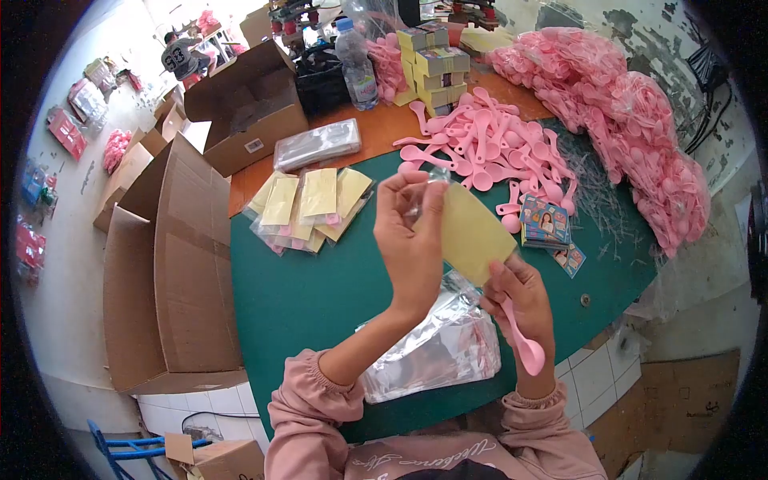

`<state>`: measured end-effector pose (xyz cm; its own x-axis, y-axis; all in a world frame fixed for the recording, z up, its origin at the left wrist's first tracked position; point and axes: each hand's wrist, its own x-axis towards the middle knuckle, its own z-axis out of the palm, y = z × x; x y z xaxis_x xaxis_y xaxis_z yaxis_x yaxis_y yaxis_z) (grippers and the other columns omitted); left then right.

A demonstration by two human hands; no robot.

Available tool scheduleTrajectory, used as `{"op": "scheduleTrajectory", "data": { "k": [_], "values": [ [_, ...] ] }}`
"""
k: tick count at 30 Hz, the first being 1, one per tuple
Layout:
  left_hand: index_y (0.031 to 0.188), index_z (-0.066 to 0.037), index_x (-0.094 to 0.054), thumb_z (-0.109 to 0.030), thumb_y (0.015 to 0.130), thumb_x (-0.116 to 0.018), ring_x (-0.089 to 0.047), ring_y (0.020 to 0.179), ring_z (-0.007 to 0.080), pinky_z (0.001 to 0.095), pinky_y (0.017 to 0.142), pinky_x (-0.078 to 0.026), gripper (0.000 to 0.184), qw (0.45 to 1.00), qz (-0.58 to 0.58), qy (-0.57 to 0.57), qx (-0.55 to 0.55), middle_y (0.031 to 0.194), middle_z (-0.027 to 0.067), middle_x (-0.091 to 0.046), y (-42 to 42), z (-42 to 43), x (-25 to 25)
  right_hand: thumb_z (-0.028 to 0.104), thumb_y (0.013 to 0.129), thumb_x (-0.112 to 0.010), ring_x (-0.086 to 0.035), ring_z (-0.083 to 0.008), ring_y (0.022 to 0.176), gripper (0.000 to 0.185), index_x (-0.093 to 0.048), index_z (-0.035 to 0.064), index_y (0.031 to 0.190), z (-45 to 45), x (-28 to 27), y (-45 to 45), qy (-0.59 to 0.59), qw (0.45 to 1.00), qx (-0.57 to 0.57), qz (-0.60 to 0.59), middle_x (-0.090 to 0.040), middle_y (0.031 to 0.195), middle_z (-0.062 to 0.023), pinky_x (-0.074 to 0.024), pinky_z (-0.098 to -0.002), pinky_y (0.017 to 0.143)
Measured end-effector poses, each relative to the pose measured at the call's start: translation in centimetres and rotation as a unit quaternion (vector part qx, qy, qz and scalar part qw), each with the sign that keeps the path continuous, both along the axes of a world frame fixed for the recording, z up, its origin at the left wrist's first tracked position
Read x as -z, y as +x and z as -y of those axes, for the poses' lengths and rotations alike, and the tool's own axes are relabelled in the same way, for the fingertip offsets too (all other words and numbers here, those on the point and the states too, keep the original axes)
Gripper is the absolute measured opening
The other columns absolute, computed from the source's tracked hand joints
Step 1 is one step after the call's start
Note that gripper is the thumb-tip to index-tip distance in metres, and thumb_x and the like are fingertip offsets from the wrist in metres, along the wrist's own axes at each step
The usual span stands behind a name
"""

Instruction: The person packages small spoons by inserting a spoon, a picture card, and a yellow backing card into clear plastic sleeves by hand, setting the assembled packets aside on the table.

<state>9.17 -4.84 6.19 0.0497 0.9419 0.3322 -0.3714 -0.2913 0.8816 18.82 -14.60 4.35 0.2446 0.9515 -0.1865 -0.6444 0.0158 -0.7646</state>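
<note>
My left hand (412, 244) pinches the top corner of a clear plastic bag near a yellow card (474, 232). At the card's lower edge is my right hand (520, 300), closed on it, with a pink spoon (524, 340) hanging from the same hand, bowl down. Beneath my hands lies a stack of clear plastic bags (432, 352). Packed bags with yellow cards (308, 204) are piled to the left. A heap of loose pink spoons (488, 144) lies beyond my hands, and a stack of printed cards (546, 222) is to the right.
Open cardboard boxes (192, 264) stand left of the green table (280, 296). Behind are a wrapped clear packet (318, 144), a water bottle (356, 68) and stacked card bundles (436, 68). Bagged pink spoons (632, 120) line the right side. A person (184, 58) is far back left.
</note>
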Motion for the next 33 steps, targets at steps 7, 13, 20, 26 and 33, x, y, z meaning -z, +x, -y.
{"op": "scheduleTrajectory", "data": {
  "k": [7, 13, 20, 26, 33],
  "values": [
    [0.097, -0.003, -0.044, -0.008, 0.087, -0.053, -0.054, 0.08, 0.0089, 0.0254, 0.072, -0.049, 0.014, 0.991, 0.12, -0.037, 0.036, 0.084, 0.005, -0.055, -0.8, 0.0, -0.6, 0.016, 0.078, -0.067, -0.032, -0.0015, 0.047, 0.015, -0.062, 0.0028, 0.084, 0.0, 1.4, 0.0, -0.023, 1.0, 0.013, 0.013, -0.045, 0.058, 0.0055, -0.0243, -0.0188, 0.041],
    [0.099, -0.004, -0.044, -0.012, 0.089, -0.05, -0.055, 0.081, 0.01, 0.0254, 0.072, -0.05, 0.013, 0.982, 0.153, -0.07, -0.084, 0.086, 0.0036, -0.055, -4.5, -3.8, -2.0, 0.015, 0.078, -0.067, -0.031, -0.001, 0.048, 0.013, -0.062, 0.0032, 0.078, -0.2, 0.8, 0.5, -0.009, 0.989, 0.013, 0.144, -0.046, 0.058, 0.0069, -0.022, -0.0179, 0.041],
    [0.1, -0.005, -0.044, -0.012, 0.09, -0.048, -0.057, 0.084, 0.0102, 0.0243, 0.073, -0.052, 0.014, 0.977, 0.198, -0.058, -0.047, 0.092, 0.0057, -0.056, -5.2, -3.6, -0.4, 0.015, 0.084, -0.059, -0.028, 0.0012, 0.048, 0.015, -0.059, 0.0052, 0.096, -2.6, -0.7, -0.6, -0.016, 0.977, -0.087, 0.194, -0.037, 0.056, 0.0104, -0.0193, -0.0169, 0.041],
    [0.103, -0.005, -0.044, -0.011, 0.09, -0.048, -0.057, 0.09, 0.0112, 0.0235, 0.073, -0.053, 0.015, 0.977, 0.195, -0.078, -0.044, 0.097, 0.0075, -0.056, -5.3, -3.2, 0.1, 0.012, 0.085, -0.056, -0.027, 0.001, 0.046, 0.012, -0.059, 0.0059, 0.094, -2.2, -0.4, -0.5, 0.005, 0.981, 0.089, 0.171, -0.036, 0.055, 0.0095, -0.0188, -0.0173, 0.04],
    [0.103, -0.005, -0.043, -0.011, 0.09, -0.048, -0.057, 0.087, 0.0099, 0.0228, 0.071, -0.052, 0.016, 0.977, 0.192, -0.084, -0.038, 0.095, 0.0071, -0.057, -5.0, -2.6, 0.3, 0.012, 0.085, -0.057, -0.027, 0.0004, 0.045, 0.02, -0.059, 0.0014, 0.101, -2.2, -0.6, -0.5, 0.005, 0.973, 0.018, 0.231, -0.037, 0.055, 0.009, -0.0187, -0.0177, 0.04]
  ]
}}
